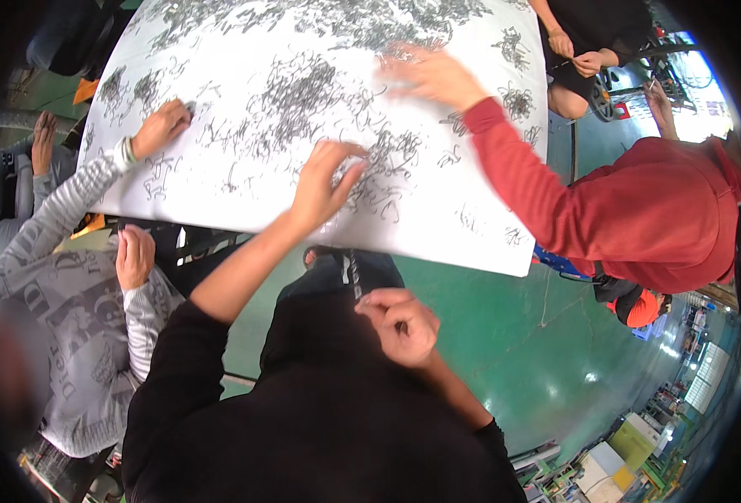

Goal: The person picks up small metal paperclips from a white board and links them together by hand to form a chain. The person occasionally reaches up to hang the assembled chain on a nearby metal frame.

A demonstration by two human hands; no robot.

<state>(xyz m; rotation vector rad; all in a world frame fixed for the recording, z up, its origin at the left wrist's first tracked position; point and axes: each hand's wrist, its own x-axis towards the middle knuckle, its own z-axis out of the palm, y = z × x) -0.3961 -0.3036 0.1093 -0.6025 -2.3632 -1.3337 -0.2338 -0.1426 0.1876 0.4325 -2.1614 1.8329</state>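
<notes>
Left hand: extends over the near side of the broad white sheet-covered tabletop; palm down, with a clear gap between thumb and forefinger. Touching or just above the surface: hard to judge from overhead.
Right hand: hangs back from the tabletop, in front of the plain black top; curls inward, thumb and forefinger close. Too unclear to say whether pinching anything.
Both hands: well apart, left forward, right drawn in toward the body.
Near heap of thin, curved, dark strips: lies on the white sheet, just beside the left fingertips, to their right; beyond the right hand, well apart from it.
Nearer hand: left, plainly; judged as the relation that matters most.
Lie of near heap: roughly lengthwise, outward from the body; ragged at the edges.
Lie of single strips: bent into hooks and arcs, crossing one another, pointing every way; no shared long axis.
Larger heap of the same dark strips: farther out, ahead of the left hand and slightly left.
Red-sleeved co-worker's hand: over the far right part of the sheet, blurred.
Grey-sleeved co-worker's hand: at the left part, near small scattered strips.
</notes>
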